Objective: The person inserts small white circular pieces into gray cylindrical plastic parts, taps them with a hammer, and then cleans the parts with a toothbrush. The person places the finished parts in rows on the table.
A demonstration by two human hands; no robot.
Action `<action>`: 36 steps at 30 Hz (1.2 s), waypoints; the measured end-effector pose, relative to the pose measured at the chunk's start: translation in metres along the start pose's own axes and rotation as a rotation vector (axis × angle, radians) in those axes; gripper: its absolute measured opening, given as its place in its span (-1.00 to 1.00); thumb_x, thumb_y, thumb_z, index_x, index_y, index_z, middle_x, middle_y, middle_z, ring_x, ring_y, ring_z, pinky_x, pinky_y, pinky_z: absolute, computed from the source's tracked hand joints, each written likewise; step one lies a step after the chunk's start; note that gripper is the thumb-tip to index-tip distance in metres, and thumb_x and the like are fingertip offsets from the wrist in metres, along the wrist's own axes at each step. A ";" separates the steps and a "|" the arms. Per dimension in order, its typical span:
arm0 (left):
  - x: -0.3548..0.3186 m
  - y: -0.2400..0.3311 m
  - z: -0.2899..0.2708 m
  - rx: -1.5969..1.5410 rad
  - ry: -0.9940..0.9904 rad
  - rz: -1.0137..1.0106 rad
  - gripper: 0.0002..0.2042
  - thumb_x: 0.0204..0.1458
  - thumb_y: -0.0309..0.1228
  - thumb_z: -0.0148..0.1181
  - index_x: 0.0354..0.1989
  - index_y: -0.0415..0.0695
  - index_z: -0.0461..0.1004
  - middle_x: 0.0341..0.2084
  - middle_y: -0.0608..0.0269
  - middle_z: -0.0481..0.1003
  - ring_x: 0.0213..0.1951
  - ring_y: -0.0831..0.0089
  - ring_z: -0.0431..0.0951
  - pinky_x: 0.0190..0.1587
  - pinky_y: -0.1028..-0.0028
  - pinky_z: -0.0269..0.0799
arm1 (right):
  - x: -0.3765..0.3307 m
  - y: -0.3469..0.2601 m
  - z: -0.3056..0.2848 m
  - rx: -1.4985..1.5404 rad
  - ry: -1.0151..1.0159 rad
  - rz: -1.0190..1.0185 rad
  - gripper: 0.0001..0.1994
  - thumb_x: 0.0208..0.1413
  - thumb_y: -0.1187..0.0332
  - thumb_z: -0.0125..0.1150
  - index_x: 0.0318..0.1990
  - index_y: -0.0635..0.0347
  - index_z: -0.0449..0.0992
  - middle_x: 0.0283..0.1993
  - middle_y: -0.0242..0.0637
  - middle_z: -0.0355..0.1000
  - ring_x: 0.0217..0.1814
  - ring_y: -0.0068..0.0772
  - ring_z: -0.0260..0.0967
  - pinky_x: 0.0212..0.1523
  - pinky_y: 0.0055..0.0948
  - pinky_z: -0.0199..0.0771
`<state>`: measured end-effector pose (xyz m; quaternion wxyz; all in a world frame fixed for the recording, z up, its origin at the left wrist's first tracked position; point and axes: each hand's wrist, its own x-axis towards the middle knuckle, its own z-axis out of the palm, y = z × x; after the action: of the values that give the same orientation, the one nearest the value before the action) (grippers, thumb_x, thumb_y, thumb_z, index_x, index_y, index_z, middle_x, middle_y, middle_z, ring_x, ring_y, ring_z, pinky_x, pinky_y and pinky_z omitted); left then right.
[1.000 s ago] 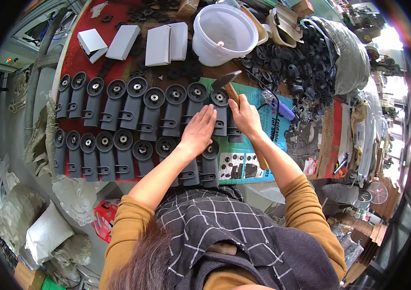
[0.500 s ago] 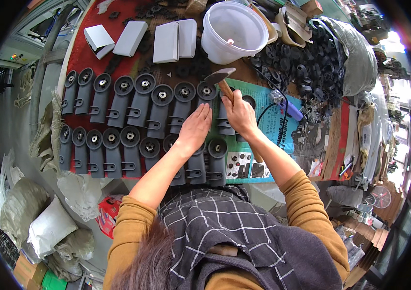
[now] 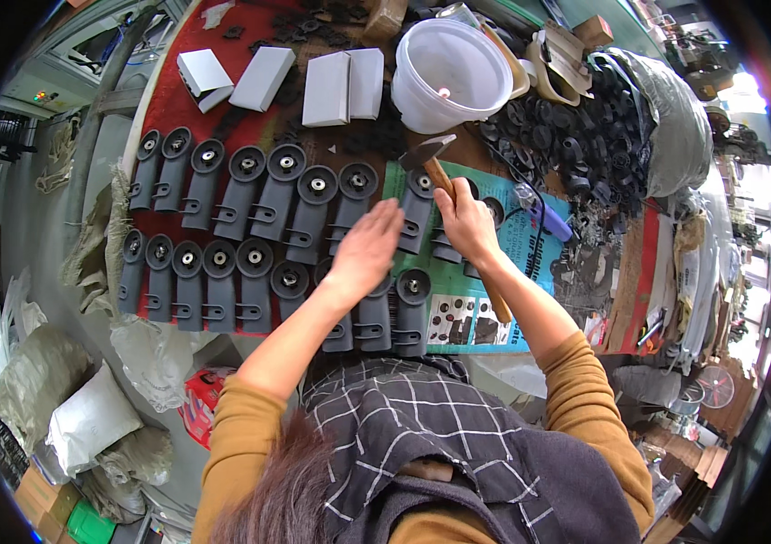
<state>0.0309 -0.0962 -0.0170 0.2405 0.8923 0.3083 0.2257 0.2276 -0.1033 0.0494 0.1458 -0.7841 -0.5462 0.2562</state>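
Hammering step — right hand (image 3: 465,218) gripping hammer (image 3: 435,163) raised over grey bracket (image 3: 418,210) on bench (image 3: 177,100); left hand (image 3: 365,249) open, flat, steadying the row — next strike probably needs square aim

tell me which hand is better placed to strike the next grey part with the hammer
Right, most likely. The right hand already grips the hammer by its wooden handle, head raised above the row of grey parts. The left hand is open and flat over the parts, better suited to steadying them.
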 end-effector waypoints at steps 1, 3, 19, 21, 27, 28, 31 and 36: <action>-0.008 -0.010 -0.012 0.133 -0.136 -0.066 -0.43 -0.06 -0.56 0.09 0.21 -0.35 0.19 0.24 -0.14 0.21 0.30 0.02 0.19 0.31 0.24 0.17 | 0.002 -0.003 0.001 0.009 -0.019 -0.011 -0.65 0.26 0.03 -0.04 -0.15 0.18 0.27 -0.43 0.16 0.47 -0.29 0.29 0.43 -0.28 0.15 0.35; -0.023 -0.025 -0.026 0.211 -0.212 -0.138 -0.44 -0.05 -0.57 0.04 0.22 -0.34 0.19 0.23 -0.15 0.22 0.30 0.03 0.19 0.31 0.23 0.17 | 0.000 -0.011 0.011 0.051 0.024 -0.100 -0.69 0.27 0.06 -0.04 -0.13 0.13 0.27 -0.50 0.10 0.43 -0.38 0.28 0.40 -0.38 0.10 0.32; -0.020 -0.030 -0.014 0.076 -0.145 -0.195 -0.49 -0.07 -0.63 -0.02 0.17 -0.35 0.26 0.21 -0.08 0.26 0.28 0.08 0.22 0.23 0.34 0.30 | 0.017 -0.035 0.045 -0.101 -0.104 -0.107 -0.64 0.26 0.05 -0.07 -0.13 0.21 0.23 -0.41 0.17 0.47 -0.28 0.31 0.42 -0.25 0.16 0.34; -0.014 -0.028 -0.011 0.062 -0.150 -0.190 -0.49 -0.06 -0.63 -0.03 0.17 -0.34 0.26 0.22 -0.07 0.26 0.29 0.08 0.22 0.24 0.33 0.29 | 0.022 -0.035 0.042 -0.170 -0.187 -0.065 -0.64 0.25 0.04 -0.06 -0.13 0.20 0.24 -0.40 0.18 0.47 -0.26 0.32 0.42 -0.24 0.18 0.33; -0.026 -0.029 -0.042 0.117 -0.074 -0.093 -0.50 -0.06 -0.62 -0.04 0.16 -0.32 0.29 0.22 -0.07 0.26 0.31 0.10 0.19 0.30 0.28 0.21 | 0.015 -0.044 0.029 -0.071 -0.083 -0.154 -0.69 0.26 0.10 -0.02 -0.17 0.18 0.22 -0.43 0.16 0.46 -0.32 0.28 0.43 -0.32 0.10 0.36; -0.037 -0.035 -0.053 0.158 -0.076 -0.111 -0.47 -0.07 -0.62 -0.04 0.19 -0.33 0.26 0.23 -0.11 0.25 0.30 0.09 0.20 0.30 0.26 0.19 | 0.014 -0.050 0.032 -0.050 -0.083 -0.181 -0.69 0.27 0.10 -0.04 -0.17 0.19 0.22 -0.44 0.15 0.46 -0.33 0.28 0.43 -0.33 0.12 0.37; -0.055 -0.052 -0.065 0.261 -0.154 -0.214 -0.44 -0.09 -0.62 -0.01 0.21 -0.34 0.24 0.24 -0.10 0.25 0.29 0.10 0.24 0.30 0.28 0.19 | 0.014 -0.067 0.051 -0.017 -0.101 -0.273 -0.67 0.27 0.09 -0.04 -0.16 0.22 0.21 -0.46 0.17 0.46 -0.32 0.26 0.44 -0.30 0.13 0.38; -0.061 -0.060 -0.057 0.201 -0.164 -0.277 -0.43 -0.09 -0.66 -0.04 0.23 -0.29 0.22 0.25 -0.02 0.23 0.28 0.13 0.24 0.18 0.34 0.36 | 0.032 -0.083 0.070 -0.137 -0.349 -0.195 -0.64 0.26 0.05 -0.05 -0.13 0.21 0.25 -0.35 0.17 0.49 -0.24 0.28 0.44 -0.22 0.13 0.38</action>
<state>-0.0701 -0.0786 -0.0217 0.2034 0.8762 0.4286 0.0851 0.1326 -0.0477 0.0263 0.0193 -0.6793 -0.6524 0.3353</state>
